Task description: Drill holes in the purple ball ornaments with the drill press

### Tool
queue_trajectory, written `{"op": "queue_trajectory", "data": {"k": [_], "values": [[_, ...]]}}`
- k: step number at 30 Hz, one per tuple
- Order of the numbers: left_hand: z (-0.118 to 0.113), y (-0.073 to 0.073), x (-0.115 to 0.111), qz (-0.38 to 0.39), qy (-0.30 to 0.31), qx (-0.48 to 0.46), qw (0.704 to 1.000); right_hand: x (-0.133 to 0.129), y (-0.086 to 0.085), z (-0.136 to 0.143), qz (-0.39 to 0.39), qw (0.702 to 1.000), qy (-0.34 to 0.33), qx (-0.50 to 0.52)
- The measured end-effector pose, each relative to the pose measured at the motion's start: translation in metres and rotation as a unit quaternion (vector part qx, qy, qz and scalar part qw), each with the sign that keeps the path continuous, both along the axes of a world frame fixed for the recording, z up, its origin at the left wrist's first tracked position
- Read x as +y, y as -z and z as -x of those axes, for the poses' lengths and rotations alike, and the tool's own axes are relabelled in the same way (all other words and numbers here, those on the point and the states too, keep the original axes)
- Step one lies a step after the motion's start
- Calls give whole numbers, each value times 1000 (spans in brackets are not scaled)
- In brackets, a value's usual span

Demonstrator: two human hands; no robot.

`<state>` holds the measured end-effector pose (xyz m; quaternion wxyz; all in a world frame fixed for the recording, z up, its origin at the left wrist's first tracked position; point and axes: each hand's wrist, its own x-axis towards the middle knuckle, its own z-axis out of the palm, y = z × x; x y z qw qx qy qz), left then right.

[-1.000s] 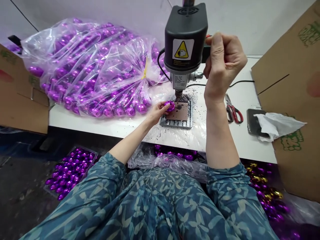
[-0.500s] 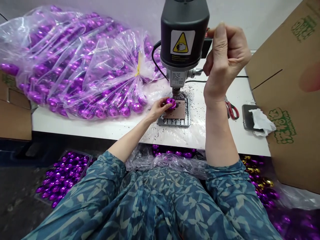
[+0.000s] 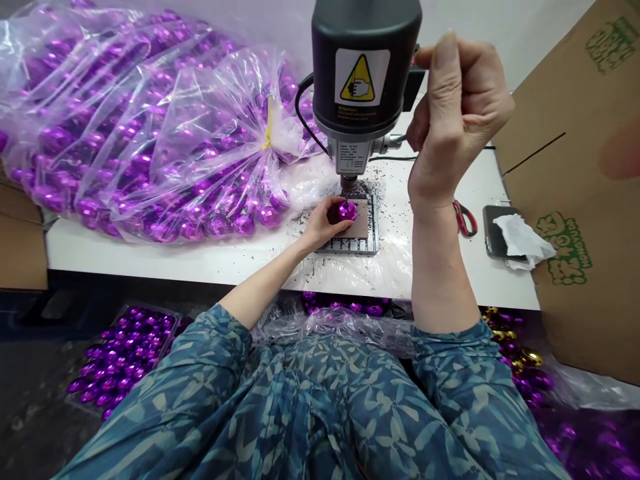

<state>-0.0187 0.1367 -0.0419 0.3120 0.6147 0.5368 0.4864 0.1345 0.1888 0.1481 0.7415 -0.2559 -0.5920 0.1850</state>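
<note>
Near the middle of the frame, one purple ball (image 3: 348, 211) sits over a brown board (image 3: 359, 231), just below the drill chuck (image 3: 349, 182). The left hand (image 3: 320, 225) has a narrow grip, thumb and fingers holding that ball. The right hand (image 3: 457, 110), upper right, has its grip closed at the metal lever (image 3: 397, 139), mostly hiding it. Work on this ball looks underway; whether it has a finished hole is too small to tell. Many balls fill the bag (image 3: 150, 113) upper left; whether they are worked is unclear.
</note>
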Motion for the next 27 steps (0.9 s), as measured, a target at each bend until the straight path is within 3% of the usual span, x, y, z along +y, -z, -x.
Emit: {"op": "queue_trajectory", "data": {"k": [9, 16, 23, 27], "values": [[-1, 13, 1, 11, 5, -38, 999, -5, 0, 0, 8, 1000, 16, -4], [-1, 16, 0, 15, 7, -43, 999, -23, 23, -3, 32, 998, 51, -7], [0, 18, 0, 4, 21, -64, 998, -32, 31, -4, -21, 996, -29, 81], [-1, 17, 0, 12, 22, -80, 996, -31, 44, -5, -54, 994, -29, 89]]}}
